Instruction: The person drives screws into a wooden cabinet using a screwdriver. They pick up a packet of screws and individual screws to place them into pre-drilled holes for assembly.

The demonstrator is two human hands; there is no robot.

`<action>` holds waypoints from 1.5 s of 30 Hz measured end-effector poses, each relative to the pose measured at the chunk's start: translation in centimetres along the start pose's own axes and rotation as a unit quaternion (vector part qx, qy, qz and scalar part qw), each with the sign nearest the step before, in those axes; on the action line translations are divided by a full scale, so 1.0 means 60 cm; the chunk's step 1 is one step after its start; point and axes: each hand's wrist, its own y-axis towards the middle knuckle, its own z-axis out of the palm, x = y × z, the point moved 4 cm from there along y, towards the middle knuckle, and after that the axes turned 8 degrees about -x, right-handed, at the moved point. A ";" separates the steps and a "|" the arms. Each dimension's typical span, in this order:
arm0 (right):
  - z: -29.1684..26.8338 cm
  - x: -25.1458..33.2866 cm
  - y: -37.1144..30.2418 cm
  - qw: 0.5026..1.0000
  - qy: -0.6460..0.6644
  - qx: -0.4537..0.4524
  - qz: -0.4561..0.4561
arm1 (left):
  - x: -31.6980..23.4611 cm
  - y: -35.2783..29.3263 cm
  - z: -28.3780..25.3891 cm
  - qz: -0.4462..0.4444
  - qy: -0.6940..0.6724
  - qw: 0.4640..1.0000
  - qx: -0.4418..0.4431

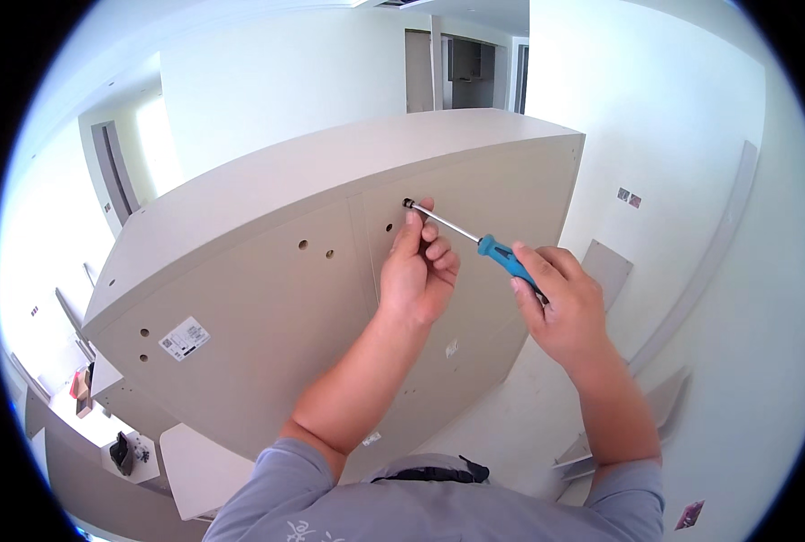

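My right hand [560, 303] is closed around the blue handle of a screwdriver [503, 257]. Its metal shaft runs up and left to a small dark fitting [409, 203] in the face of a large beige cabinet panel [474, 298]. Beside that fitting, my left hand [420, 271] is closed, its thumb and fingers around the shaft's tip end. Whether the fingertips pinch the fitting too is hard to make out. Close by is a dark-filled hole [389, 228], and farther left are two open holes [303, 245] in the panel.
A white label [184, 339] sticks to the panel's left part. At lower left, a dark pouch [122, 452] and small parts lie on a pale board. Long boards [709, 262] lean on the right wall, near wall sockets [629, 197]. A doorway [470, 72] opens behind the cabinet.
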 end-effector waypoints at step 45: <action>-0.016 -0.225 -0.385 0.717 0.187 0.192 0.643 | 0.143 -0.334 -0.903 -0.311 0.568 0.730 -0.218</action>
